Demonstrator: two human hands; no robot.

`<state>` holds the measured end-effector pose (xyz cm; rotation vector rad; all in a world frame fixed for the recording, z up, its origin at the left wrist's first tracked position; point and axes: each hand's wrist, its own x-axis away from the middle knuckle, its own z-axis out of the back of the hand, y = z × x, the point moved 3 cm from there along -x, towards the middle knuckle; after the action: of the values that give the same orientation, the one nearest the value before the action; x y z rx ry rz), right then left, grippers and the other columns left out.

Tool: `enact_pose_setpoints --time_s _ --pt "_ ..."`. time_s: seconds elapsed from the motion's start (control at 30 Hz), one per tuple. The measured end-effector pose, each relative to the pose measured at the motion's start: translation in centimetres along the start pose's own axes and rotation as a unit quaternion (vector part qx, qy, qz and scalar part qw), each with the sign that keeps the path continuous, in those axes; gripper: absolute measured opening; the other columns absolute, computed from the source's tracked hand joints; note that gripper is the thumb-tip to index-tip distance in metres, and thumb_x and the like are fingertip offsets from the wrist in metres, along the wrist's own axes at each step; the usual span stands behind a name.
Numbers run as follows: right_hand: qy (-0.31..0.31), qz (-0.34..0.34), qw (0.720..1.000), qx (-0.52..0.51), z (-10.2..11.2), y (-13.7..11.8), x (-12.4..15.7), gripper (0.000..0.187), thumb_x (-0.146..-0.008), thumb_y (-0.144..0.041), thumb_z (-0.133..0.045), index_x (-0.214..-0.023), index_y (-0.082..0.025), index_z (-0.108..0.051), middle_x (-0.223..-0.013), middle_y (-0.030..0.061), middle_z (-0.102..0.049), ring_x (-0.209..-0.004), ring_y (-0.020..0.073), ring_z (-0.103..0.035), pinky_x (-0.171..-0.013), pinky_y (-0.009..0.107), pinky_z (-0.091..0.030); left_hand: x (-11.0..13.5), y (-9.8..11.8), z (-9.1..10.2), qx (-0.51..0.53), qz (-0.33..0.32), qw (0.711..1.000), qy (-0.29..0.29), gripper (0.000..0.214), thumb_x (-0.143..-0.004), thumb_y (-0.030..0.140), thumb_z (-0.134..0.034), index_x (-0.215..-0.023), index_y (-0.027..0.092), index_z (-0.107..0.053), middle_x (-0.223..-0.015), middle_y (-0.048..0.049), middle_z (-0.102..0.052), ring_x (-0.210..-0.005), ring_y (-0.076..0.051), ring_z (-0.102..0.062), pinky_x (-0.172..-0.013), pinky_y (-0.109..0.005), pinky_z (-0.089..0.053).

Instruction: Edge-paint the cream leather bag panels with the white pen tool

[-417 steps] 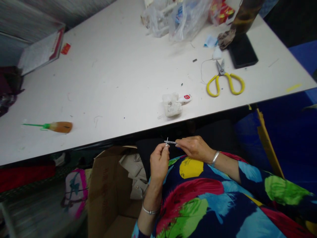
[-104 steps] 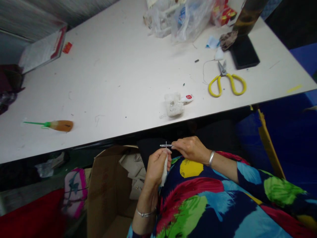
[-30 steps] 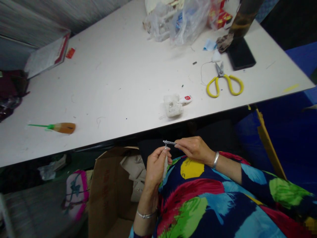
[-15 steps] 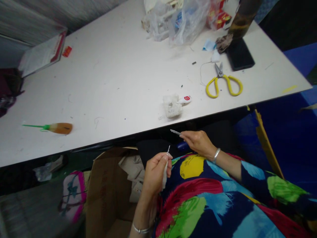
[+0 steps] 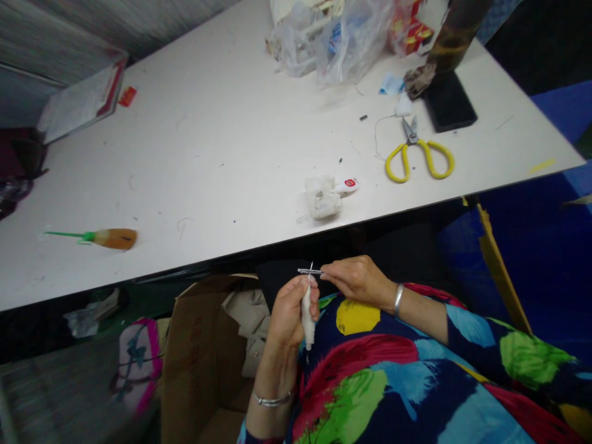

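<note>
Both hands are below the front edge of the white table [image 5: 208, 142], over my lap. My left hand [image 5: 292, 308] is closed on a small white tube [image 5: 307, 314] held upright, with a thin tip pointing up. My right hand [image 5: 358, 280] pinches a thin metal pin [image 5: 309, 271] held level, and its end meets the tube's tip. A silver bangle sits on each wrist. I cannot make out finer detail of the pin.
On the table lie yellow-handled scissors [image 5: 420, 154], a small white lump with a red-labelled tube [image 5: 326, 194], an orange-handled tool with a green shaft [image 5: 99, 237], plastic bags [image 5: 333, 34] and a black slab [image 5: 449, 102]. An open cardboard box [image 5: 203, 357] stands below my left hand.
Half a second ago my right hand had lifted the pin away toward the table edge; now it is back down, with the pin against the tube's tip. The tube shows more below my fingers.
</note>
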<state>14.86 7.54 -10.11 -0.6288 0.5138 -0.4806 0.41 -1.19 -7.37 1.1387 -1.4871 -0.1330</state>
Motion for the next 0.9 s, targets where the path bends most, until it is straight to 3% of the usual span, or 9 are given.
enact_pose_setpoints --time_s 0.07,0.27,0.43,0.63,0.8,0.9 --pt "-0.005 -0.016 1.000 -0.007 -0.3 0.7 0.1 0.031 -0.110 -0.034 -0.048 -0.103 -0.020 -0.075 -0.081 0.0036 -0.075 -0.073 0.0145 -0.069 -0.064 0.025 -0.040 0.3 -0.1 0.1 -0.006 -0.009 1.000 0.010 0.037 -0.071 0.044 -0.085 -0.082 0.016 -0.063 -0.055 0.0057 -0.056 -0.038 -0.005 -0.042 -0.037 -0.018 -0.035" --pt "0.016 -0.149 0.989 -0.006 -0.1 4.0 0.5 0.031 -0.107 -0.033 -0.052 -0.092 -0.020 -0.075 -0.075 0.0023 -0.075 -0.064 0.0145 -0.068 -0.061 0.025 -0.039 1.1 -0.2 0.5 -0.017 -0.018 1.000 0.014 0.034 -0.073 0.042 -0.084 -0.082 0.015 -0.064 -0.055 0.0049 -0.056 -0.038 -0.006 -0.043 -0.037 -0.018 -0.036" --pt "0.038 -0.140 0.985 -0.090 0.5 2.8 0.2 0.029 -0.108 -0.035 -0.051 -0.099 -0.021 -0.075 -0.077 0.0006 -0.075 -0.067 0.0133 -0.070 -0.065 0.022 -0.045 0.0 0.2 0.8 0.062 0.039 0.997 -0.029 0.034 -0.068 0.035 -0.087 -0.082 0.014 -0.063 -0.057 0.0040 -0.056 -0.040 -0.006 -0.045 -0.038 -0.018 -0.036" --pt "0.005 -0.025 0.995 -0.101 -0.2 0.9 -0.2 0.030 -0.109 -0.036 -0.050 -0.107 -0.020 -0.075 -0.088 0.0039 -0.078 -0.075 0.0144 -0.071 -0.071 0.023 -0.047 -0.8 0.2 0.7 0.149 0.100 0.979 -0.094 0.026 -0.070 0.023 -0.085 -0.081 0.012 -0.064 -0.056 0.0061 -0.050 -0.038 -0.002 -0.039 -0.036 -0.014 -0.032" --pt "0.021 -0.137 0.990 -0.040 -0.6 3.8 0.0 0.034 -0.108 -0.034 -0.051 -0.090 -0.020 -0.075 -0.073 0.0013 -0.073 -0.063 0.0137 -0.068 -0.061 0.024 -0.040 0.1 -0.1 1.1 0.126 0.075 0.985 -0.095 0.021 -0.076 0.024 -0.081 -0.082 0.012 -0.065 -0.057 0.0047 -0.051 -0.037 -0.003 -0.038 -0.034 -0.015 -0.031" --pt "0.014 -0.148 0.988 -0.052 -0.5 4.3 -0.3 0.031 -0.107 -0.033 -0.053 -0.090 -0.020 -0.075 -0.069 0.0000 -0.071 -0.059 0.0130 -0.066 -0.060 0.023 -0.039 -0.1 -0.2 1.5 0.139 0.078 0.984 -0.081 0.016 -0.079 0.021 -0.077 -0.082 0.012 -0.063 -0.057 0.0047 -0.050 -0.038 -0.003 -0.038 -0.035 -0.015 -0.031"
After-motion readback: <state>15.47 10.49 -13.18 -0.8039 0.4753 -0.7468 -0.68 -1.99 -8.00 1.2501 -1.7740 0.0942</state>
